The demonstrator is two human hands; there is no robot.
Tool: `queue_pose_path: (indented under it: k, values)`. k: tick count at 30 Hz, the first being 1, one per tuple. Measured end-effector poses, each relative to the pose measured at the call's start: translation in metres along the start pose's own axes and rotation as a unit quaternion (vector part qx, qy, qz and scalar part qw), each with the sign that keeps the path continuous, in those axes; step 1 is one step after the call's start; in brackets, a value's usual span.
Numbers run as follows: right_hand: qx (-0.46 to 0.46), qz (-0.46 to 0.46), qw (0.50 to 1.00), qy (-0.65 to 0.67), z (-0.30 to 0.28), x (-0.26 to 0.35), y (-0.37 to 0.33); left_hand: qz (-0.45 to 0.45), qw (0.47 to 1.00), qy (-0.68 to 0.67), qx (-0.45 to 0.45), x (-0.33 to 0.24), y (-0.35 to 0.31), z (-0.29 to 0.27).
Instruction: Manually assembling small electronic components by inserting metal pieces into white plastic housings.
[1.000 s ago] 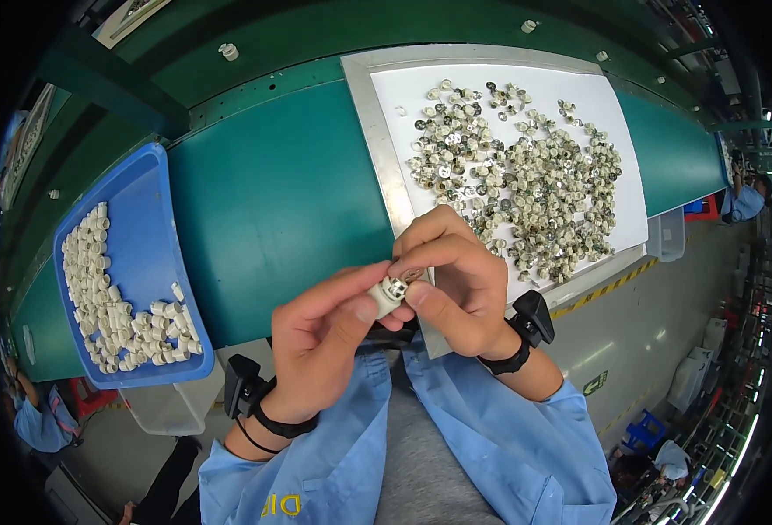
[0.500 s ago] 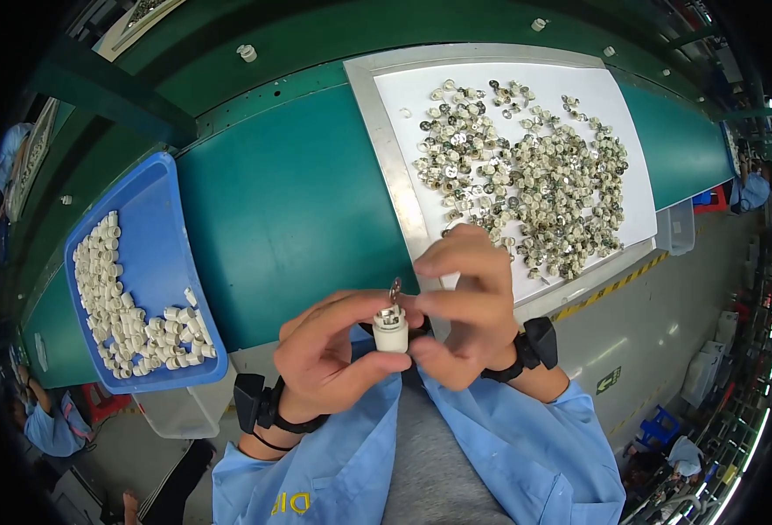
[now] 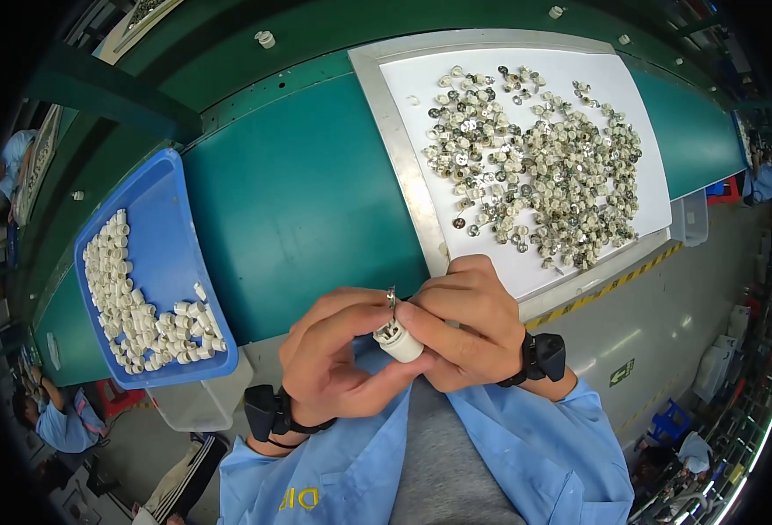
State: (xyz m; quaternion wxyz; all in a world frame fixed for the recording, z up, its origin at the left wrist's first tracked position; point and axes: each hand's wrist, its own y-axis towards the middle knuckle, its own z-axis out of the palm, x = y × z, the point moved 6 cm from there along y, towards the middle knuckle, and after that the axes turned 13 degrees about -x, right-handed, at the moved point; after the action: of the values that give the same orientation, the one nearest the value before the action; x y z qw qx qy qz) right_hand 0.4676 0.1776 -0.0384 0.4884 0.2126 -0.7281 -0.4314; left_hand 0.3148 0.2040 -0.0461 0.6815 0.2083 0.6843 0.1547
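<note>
The left hand (image 3: pixel 338 359) is pinching the white cup (image 3: pixel 402 345), which is leaning, open end up and leftward. The bunched right hand (image 3: pixel 473 332) is touching its right side by the disc (image 3: pixel 392 297); its grip I can't tell.

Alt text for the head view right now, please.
Left hand and right hand together hold a white cylindrical part with metal at its upper end. Left: a blue tray of white pieces; right: a metal-framed white board scattered with small parts.
</note>
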Motion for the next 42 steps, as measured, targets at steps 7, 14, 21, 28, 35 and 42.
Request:
queue_pose_path:
  k: [7, 14, 21, 28, 35, 42]
  values:
    - [0.006, -0.052, 0.997, -0.048, 0.001, 0.005, -0.002, 0.067, 0.995, 0.076, 0.005, -0.009, 0.003, 0.006]
    - [0.059, -0.066, 0.996, -0.021, -0.004, 0.01, -0.003, 0.069, 0.995, 0.067, 0.016, -0.011, -0.005, 0.009]
    - [0.023, -0.056, 0.998, -0.02, 0.0, 0.015, 0.004, 0.08, 0.994, 0.063, 0.048, -0.013, -0.004, 0.008]
    - [-0.011, -0.047, 0.999, -0.024, 0.003, 0.014, 0.007, 0.036, 0.999, -0.006, -0.034, -0.009, -0.008, 0.008]
    - [0.03, -0.057, 0.997, -0.034, -0.007, 0.003, 0.006, -0.019, 0.997, -0.08, 0.004, -0.006, -0.002, 0.006]
    - [0.099, 0.235, 0.953, 0.161, -0.003, -0.035, 0.032, -0.068, 0.997, 0.006, 0.038, -0.002, -0.002, 0.006]
